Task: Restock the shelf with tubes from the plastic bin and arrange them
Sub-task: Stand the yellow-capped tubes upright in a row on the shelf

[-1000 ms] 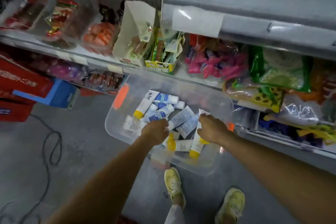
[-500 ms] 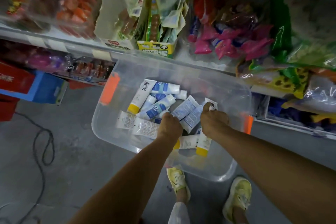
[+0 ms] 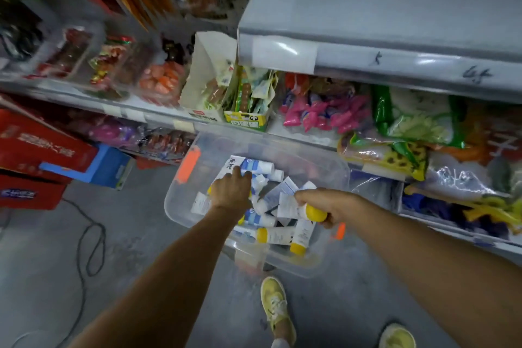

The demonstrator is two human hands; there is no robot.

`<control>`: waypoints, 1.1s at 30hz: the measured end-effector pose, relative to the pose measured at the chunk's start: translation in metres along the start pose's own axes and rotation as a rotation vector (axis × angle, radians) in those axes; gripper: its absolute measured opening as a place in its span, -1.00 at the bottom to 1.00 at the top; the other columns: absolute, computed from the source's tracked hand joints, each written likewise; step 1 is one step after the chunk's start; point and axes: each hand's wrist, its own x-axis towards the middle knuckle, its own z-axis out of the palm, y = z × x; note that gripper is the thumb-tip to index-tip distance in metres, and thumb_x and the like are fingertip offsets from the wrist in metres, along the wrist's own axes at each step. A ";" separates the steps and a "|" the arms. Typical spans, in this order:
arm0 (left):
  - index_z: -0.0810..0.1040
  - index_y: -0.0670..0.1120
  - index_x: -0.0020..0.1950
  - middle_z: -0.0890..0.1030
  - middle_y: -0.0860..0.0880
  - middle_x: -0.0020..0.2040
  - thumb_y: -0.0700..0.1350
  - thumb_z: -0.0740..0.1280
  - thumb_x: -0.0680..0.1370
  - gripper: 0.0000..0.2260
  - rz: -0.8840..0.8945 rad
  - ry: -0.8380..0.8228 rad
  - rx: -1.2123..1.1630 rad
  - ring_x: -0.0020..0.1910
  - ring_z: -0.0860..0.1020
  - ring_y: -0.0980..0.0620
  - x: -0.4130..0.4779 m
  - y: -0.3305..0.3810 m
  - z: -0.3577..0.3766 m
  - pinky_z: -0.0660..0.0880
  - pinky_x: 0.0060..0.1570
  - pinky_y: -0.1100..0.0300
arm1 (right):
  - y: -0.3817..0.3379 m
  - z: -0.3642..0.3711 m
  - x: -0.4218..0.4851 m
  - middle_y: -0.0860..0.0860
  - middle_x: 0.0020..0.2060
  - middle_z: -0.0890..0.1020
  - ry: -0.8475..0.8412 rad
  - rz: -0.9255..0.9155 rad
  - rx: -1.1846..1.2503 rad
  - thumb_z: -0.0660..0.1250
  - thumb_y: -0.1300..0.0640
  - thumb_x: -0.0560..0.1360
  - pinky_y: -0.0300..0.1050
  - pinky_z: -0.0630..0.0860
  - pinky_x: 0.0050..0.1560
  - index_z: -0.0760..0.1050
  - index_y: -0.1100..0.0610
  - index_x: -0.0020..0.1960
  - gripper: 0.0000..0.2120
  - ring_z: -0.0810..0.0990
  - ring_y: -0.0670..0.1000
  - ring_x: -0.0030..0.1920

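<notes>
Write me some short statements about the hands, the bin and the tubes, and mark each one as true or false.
1. The right hand holds a yellow-capped tube. True.
2. The left hand is outside the bin. False: it reaches into the bin, onto the tubes.
3. The bin's handles are blue. False: they are orange.
4. Several tubes lie in the bin. True.

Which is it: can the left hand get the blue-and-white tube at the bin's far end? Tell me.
Probably yes. The left hand is inside the open bin, its fingertips beside that tube, which lies on top with nothing over it.
</notes>
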 end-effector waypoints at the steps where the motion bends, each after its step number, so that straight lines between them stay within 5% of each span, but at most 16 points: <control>1: 0.41 -0.08 0.25 0.44 -0.13 0.20 -0.01 0.42 0.46 -0.58 -0.096 0.015 -0.158 0.14 0.53 -0.18 -0.009 -0.003 -0.016 0.47 0.03 0.02 | 0.002 -0.006 -0.015 0.12 -0.29 0.43 -0.035 -0.006 0.071 0.27 0.01 0.36 -0.20 0.39 -0.42 0.40 0.18 0.10 -0.63 0.42 0.07 -0.47; 4: 0.47 -0.13 0.07 0.57 -0.16 0.01 0.04 0.49 0.41 -0.62 -0.364 0.109 -0.730 -0.04 0.57 -0.17 -0.035 -0.003 -0.047 0.48 -0.07 0.06 | 0.012 -0.025 -0.062 0.26 -0.21 0.59 -0.069 -0.131 0.103 0.29 0.16 0.43 -0.10 0.53 -0.37 0.34 0.31 0.24 -0.58 0.62 0.14 -0.38; 8: 0.50 -0.23 -0.22 0.53 -0.07 -0.47 -0.11 0.52 0.43 -0.74 -0.668 0.131 -1.668 -0.43 0.50 -0.05 -0.080 0.030 -0.074 0.52 -0.33 0.16 | 0.024 -0.049 -0.120 0.18 -0.20 0.57 0.101 -0.343 -0.001 0.38 0.19 0.38 -0.20 0.37 -0.52 0.32 0.23 0.20 -0.56 0.49 -0.01 -0.47; 10: 0.56 -0.27 -0.18 0.54 -0.10 -0.43 -0.17 0.48 0.47 -0.82 -0.695 0.082 -2.005 -0.44 0.54 -0.05 -0.101 0.051 -0.084 0.57 -0.37 0.19 | 0.028 -0.063 -0.153 0.11 -0.11 0.54 0.192 -0.446 -0.125 0.44 0.12 0.37 -0.23 0.37 -0.54 0.29 0.13 0.21 -0.50 0.48 -0.01 -0.40; 13: 0.55 -0.29 0.03 0.61 -0.17 -0.21 -0.18 0.39 0.53 -0.81 -0.485 0.007 -2.399 -0.32 0.61 -0.04 -0.128 0.087 -0.108 0.61 -0.30 0.16 | 0.037 -0.085 -0.200 0.04 -0.01 0.54 0.379 -0.598 -0.268 0.52 -0.05 0.32 -0.22 0.47 -0.42 0.31 0.08 0.18 -0.43 0.54 -0.03 -0.25; 18: 0.46 -0.28 0.09 0.53 -0.22 -0.14 -0.22 0.25 0.59 -0.85 -0.208 -0.092 -2.425 -0.22 0.54 -0.07 -0.169 0.147 -0.180 0.64 -0.32 0.12 | 0.060 -0.127 -0.268 -0.01 0.04 0.57 0.610 -0.787 -0.334 0.41 -0.31 0.33 -0.10 0.50 -0.16 0.42 0.08 0.16 -0.40 0.56 -0.01 -0.07; 23: 0.46 -0.26 0.03 0.52 -0.20 -0.35 -0.24 0.13 0.58 -0.85 -0.045 -0.022 -2.324 -0.36 0.51 -0.05 -0.198 0.204 -0.249 0.59 -0.27 0.08 | 0.087 -0.170 -0.338 -0.05 0.07 0.53 0.685 -0.903 -0.233 0.29 -0.22 0.49 -0.22 0.41 -0.32 0.37 0.10 0.18 -0.54 0.53 -0.06 -0.11; 28: 0.52 -0.27 0.11 0.53 -0.16 -0.27 -0.18 0.08 0.51 -0.68 0.203 0.013 -2.252 -0.34 0.47 0.00 -0.214 0.238 -0.307 0.42 -0.44 0.20 | 0.099 -0.206 -0.393 0.02 0.02 0.55 0.667 -1.052 -0.051 0.38 -0.03 0.47 -0.22 0.44 -0.47 0.27 0.08 0.09 -0.63 0.56 -0.07 -0.29; 33: 0.43 -0.15 0.11 0.55 -0.08 -0.23 -0.16 0.16 0.57 -0.83 0.323 0.301 -2.029 -0.44 0.43 0.07 -0.216 0.260 -0.367 0.26 -0.58 0.29 | 0.093 -0.240 -0.439 0.05 -0.13 0.58 0.752 -1.225 0.130 0.40 0.06 0.43 -0.14 0.43 -0.49 0.36 0.07 0.02 -0.73 0.48 0.02 -0.38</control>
